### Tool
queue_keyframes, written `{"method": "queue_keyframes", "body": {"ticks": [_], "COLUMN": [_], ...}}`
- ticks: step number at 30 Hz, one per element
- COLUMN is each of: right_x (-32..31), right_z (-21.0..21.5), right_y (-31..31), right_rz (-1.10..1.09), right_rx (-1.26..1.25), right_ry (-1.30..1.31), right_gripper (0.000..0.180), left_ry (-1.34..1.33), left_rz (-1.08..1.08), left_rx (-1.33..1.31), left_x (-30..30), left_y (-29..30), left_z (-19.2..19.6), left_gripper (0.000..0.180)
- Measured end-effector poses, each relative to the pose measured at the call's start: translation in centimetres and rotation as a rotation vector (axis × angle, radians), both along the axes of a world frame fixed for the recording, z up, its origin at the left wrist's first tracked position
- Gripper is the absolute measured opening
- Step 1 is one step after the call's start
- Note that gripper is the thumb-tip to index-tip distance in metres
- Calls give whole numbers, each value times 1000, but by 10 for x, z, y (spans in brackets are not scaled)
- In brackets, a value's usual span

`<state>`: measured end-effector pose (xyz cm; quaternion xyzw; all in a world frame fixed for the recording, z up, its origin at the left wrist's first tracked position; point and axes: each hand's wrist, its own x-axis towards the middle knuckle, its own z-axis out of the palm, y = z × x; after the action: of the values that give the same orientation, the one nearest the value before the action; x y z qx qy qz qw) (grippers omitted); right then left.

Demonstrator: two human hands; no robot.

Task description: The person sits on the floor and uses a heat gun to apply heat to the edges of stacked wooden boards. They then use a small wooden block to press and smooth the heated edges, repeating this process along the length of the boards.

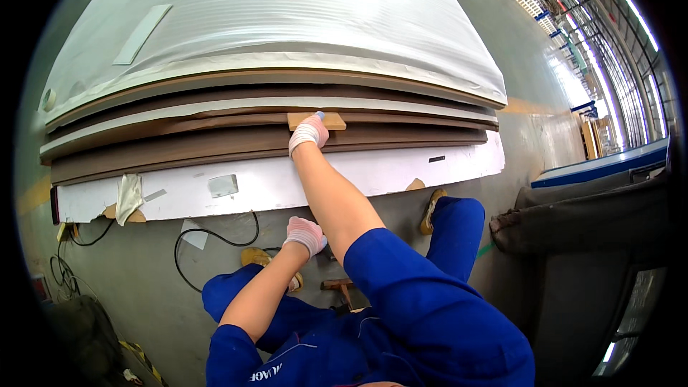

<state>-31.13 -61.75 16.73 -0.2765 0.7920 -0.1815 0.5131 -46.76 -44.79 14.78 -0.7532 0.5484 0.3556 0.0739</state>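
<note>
- Wooden block (316, 121) sits wedged between two layers of the stacked sheets (272, 136), straight ahead of the person and at full reach of the right arm.
- Right hand (308, 133), in a knitted work glove, lies against the block's near face from just below it; the fingers look curled onto the block, though whether they pinch it or only press on it I cannot tell.
- Left hand (305, 233), also gloved, is drawn back close to the body above the knee in blue work trousers, fingers loosely bent and holding nothing that shows; it is well apart from the block.
- Long axis of the block runs left to right, along the edge of the stack and across the line of the outstretched right arm.
- White sheet (373, 172) forms the lowest layer, just below the right wrist.
- Hammer (342, 288) lies on the floor between the legs, nearer the left hand than the right, with a black cable (215, 236) looping just beside it.
</note>
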Motion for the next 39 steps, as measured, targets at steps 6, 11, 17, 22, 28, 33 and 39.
{"method": "queue_keyframes", "body": {"ticks": [6,11,17,22,28,33,39], "right_x": [-57,-107,-181,-203,-236,-270,-330], "right_z": [-10,-3,7,-7,-8,-13,-24], "right_y": [-75,-133,-240,-288,-332,-373,-460], "right_rz": [-71,-112,-290,-170,-133,-294,-272], "right_rx": [-113,-193,-186,-87,-138,-241,-343], "right_ry": [-43,-11,-160,47,61,-137,41], "right_gripper": [60,57,47,55,58,43,38], "left_ry": [3,16,-33,3,-7,-6,37], "left_rz": [-25,-61,-136,-167,-221,-266,-303], "left_rx": [182,139,194,138,196,217,273], "left_x": [-12,-25,-35,-43,-53,-64,-67], "left_y": [-22,-34,-56,-77,-87,-99,-102], "left_z": [32,27,14,14,8,-2,-26], "left_gripper": [41,41,41,41,41,40,38]}}
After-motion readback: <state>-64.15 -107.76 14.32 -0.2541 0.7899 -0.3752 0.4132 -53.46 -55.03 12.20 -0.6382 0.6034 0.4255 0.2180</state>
